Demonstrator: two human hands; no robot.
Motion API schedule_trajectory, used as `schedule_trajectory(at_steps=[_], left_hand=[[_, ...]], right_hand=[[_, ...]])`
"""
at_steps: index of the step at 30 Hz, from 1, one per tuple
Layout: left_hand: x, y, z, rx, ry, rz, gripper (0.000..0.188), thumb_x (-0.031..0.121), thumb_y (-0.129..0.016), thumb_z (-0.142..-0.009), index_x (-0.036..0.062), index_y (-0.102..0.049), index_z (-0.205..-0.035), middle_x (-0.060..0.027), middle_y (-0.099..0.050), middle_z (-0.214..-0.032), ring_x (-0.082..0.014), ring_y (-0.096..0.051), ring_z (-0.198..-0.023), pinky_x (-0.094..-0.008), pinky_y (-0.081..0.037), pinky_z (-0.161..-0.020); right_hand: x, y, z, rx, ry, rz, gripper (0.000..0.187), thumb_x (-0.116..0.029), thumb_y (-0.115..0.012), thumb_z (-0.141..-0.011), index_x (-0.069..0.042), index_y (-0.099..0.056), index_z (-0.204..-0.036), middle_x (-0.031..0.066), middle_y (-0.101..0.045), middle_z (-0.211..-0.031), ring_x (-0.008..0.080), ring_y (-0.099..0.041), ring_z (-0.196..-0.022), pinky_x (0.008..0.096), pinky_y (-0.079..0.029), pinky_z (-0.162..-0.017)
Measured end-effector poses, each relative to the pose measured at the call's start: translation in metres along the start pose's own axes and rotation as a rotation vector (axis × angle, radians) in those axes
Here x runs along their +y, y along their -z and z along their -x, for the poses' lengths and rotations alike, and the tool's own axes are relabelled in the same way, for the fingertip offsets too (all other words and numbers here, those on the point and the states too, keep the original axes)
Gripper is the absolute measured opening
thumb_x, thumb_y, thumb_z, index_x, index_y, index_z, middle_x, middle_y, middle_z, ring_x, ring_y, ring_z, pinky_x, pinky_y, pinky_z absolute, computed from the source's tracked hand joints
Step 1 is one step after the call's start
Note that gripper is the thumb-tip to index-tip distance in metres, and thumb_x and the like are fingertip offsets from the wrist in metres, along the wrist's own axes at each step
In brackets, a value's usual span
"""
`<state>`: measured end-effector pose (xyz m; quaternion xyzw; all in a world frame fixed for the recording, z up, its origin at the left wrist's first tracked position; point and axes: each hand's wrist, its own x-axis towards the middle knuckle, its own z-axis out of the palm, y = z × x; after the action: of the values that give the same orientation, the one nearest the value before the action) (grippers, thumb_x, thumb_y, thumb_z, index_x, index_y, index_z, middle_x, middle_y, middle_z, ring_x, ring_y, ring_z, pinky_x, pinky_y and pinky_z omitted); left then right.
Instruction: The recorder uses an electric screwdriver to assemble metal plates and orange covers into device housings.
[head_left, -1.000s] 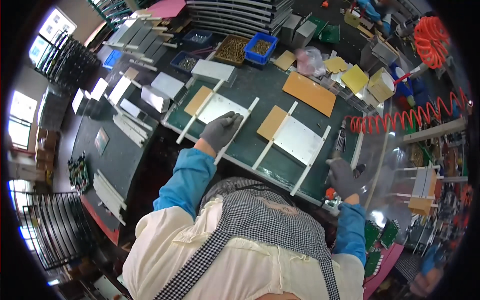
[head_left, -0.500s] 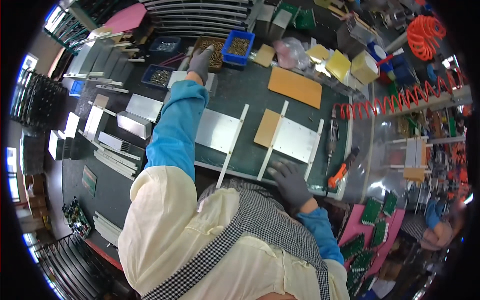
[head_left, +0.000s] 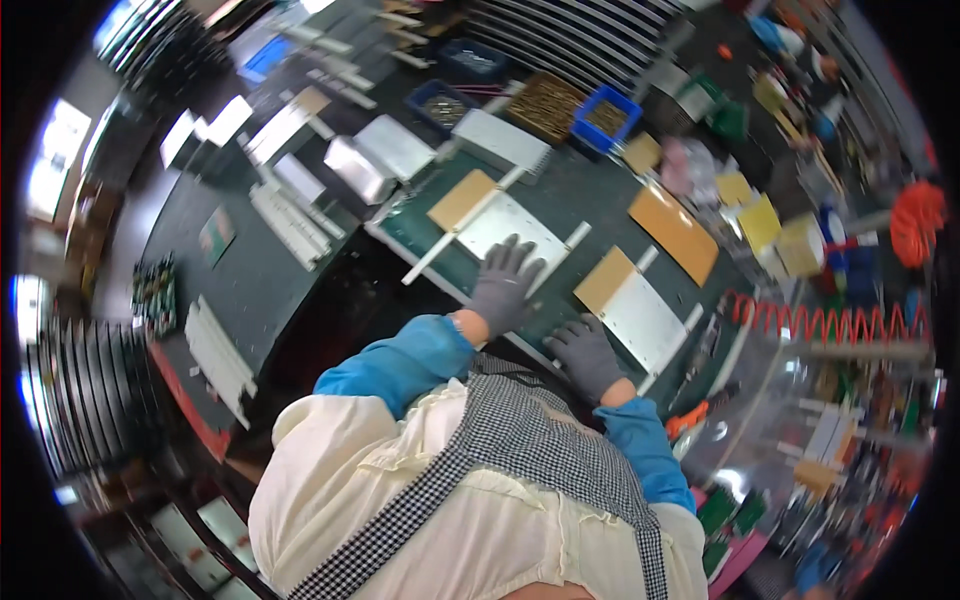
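Note:
My left hand [head_left: 502,285], in a grey glove, rests palm down with spread fingers on the near edge of the left silver plate [head_left: 520,225]. A white rail [head_left: 462,228] runs along that plate's left side, and a tan board [head_left: 464,198] lies beyond the rail. What may be under the palm is hidden. My right hand [head_left: 585,355], gloved too, has its fingers stretched out beside the near left side of the right silver plate [head_left: 640,315]. That plate has a tan board [head_left: 606,278] at its far left and a white rail [head_left: 675,350] at its right.
Behind the plates stand a brown bin of small brass-coloured parts [head_left: 545,106] and a blue bin [head_left: 606,120]. An orange-tan board [head_left: 674,232] lies at the right. Beyond it are a coiled red hose [head_left: 800,318] and an orange-handled tool [head_left: 688,420]. White rails [head_left: 290,225] are stacked at left.
My left hand has come back from the brown bin to the left plate. My right hand stays near the right plate. The whole view has turned, so the bench appears slanted.

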<state>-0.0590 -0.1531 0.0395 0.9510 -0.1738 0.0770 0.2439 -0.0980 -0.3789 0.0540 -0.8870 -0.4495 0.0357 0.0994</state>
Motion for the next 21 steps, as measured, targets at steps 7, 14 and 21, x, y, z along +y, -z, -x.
schedule_trajectory(at_steps=[7, 14, 21], left_hand=[[0.003, -0.024, 0.016, 0.087, 0.214, -0.037, 0.053, 0.025, -0.069, -0.076, 0.0191, -0.054, -0.127, -0.0091, -0.037, -0.147, -0.0391, -0.018, -0.143, -0.0601, -0.008, -0.114], [-0.016, -0.004, 0.020, 0.023, 0.321, -0.056, 0.052, 0.025, -0.067, -0.078, 0.0223, -0.056, -0.129, -0.0059, -0.039, -0.147, -0.0389, -0.015, -0.144, -0.0624, -0.005, -0.113], [-0.018, -0.010, -0.006, 0.031, 0.315, -0.088, 0.050, 0.027, -0.063, -0.081, 0.0199, -0.055, -0.130, -0.0033, -0.043, -0.145, -0.0344, -0.020, -0.144, -0.0630, -0.004, -0.113]], right_hand=[[0.012, 0.010, -0.004, -0.163, 0.222, -0.108, 0.029, -0.022, -0.064, -0.078, -0.016, -0.067, -0.106, 0.0039, -0.066, -0.102, 0.0239, -0.059, -0.100, 0.0413, -0.039, -0.097], [0.023, 0.032, -0.015, -0.301, 0.312, -0.048, 0.028, -0.020, -0.067, -0.076, -0.015, -0.068, -0.104, 0.0049, -0.064, -0.085, 0.0262, -0.060, -0.087, 0.0401, -0.044, -0.082], [0.054, 0.166, 0.035, 0.347, -0.293, -0.543, 0.034, -0.006, -0.061, -0.083, -0.005, -0.062, -0.117, 0.0068, -0.060, -0.099, 0.0187, -0.057, -0.092, 0.0309, -0.047, -0.080]])
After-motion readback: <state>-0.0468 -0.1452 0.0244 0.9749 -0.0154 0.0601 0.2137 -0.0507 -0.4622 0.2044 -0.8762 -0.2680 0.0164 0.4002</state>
